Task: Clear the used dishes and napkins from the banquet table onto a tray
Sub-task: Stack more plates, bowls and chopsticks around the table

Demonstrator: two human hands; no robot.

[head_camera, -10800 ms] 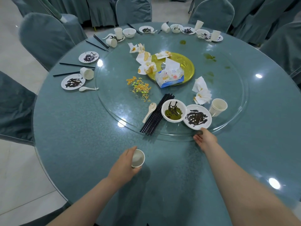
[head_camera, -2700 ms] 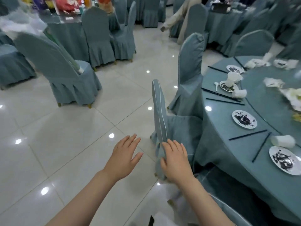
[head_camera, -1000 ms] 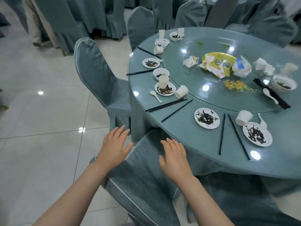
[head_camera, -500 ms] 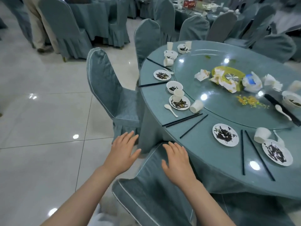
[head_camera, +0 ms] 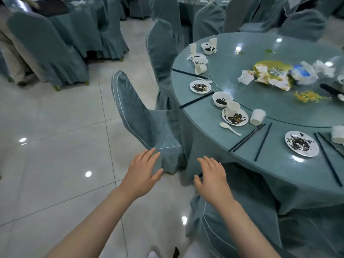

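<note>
The round worktop [head_camera: 214,116] stood ahead and to my right, its near edge carrying the soiled plate [head_camera: 235,117] with a cup [head_camera: 233,107] upright on it. Behind that plate sat a bowl [head_camera: 222,99], beside it a tipped cup [head_camera: 257,117], in front a spoon [head_camera: 229,128] and chopsticks [head_camera: 248,137]. I judged the plate stiff, greasy and breakable, best lifted by its rim; the cups light, crushable. My left hand [head_camera: 142,175] and right hand [head_camera: 214,180] hung flat, fingers spread, holding nothing. Half a second before, a chair back lay under them; now only floor and tablecloth.
</note>
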